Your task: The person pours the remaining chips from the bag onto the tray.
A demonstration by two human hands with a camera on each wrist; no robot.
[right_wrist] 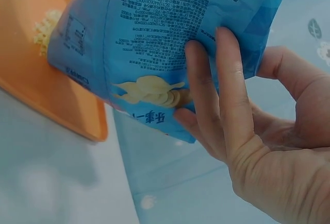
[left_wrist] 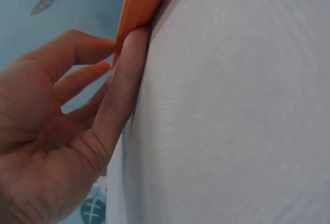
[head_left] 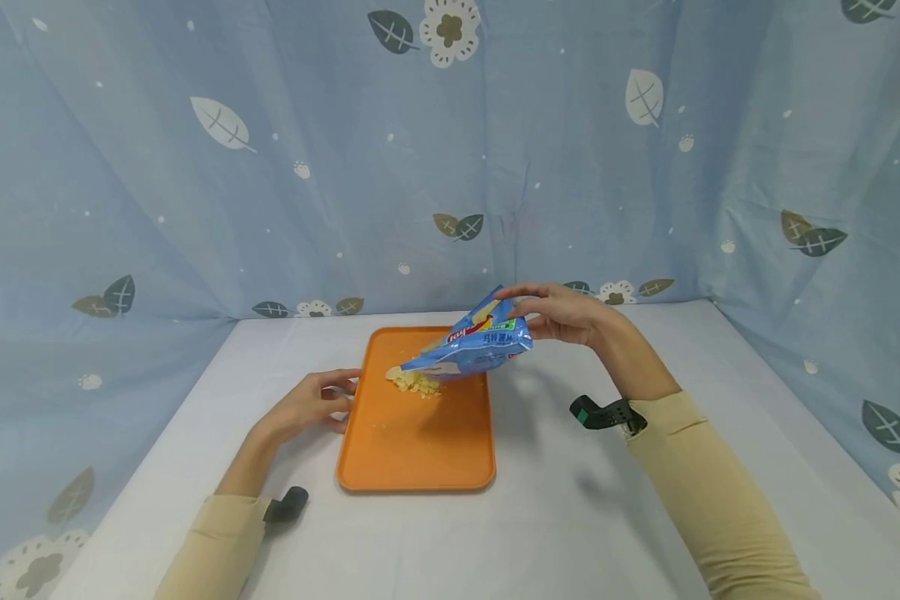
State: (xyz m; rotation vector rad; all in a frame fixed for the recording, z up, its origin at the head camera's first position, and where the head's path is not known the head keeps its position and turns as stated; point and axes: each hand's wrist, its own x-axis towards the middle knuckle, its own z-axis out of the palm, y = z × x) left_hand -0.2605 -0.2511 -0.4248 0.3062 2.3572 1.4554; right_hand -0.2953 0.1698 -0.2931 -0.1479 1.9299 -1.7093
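Leaf-print curtain (head_left: 345,183) is hanging behind white counter (head_left: 390,546). Orange tray (head_left: 412,454) is lying on counter. Blue potato-chip bag (head_left: 468,354) is tilting over tray's right side, low end pointing left; right hand (head_left: 570,314) is holding raised end, grip grasping bag. Left hand (head_left: 306,408) is touching tray's left edge, grip relaxing, fingers resting there. Yellow crumbled chips (head_left: 412,382) are lying in small heap on tray, at bag's low end.
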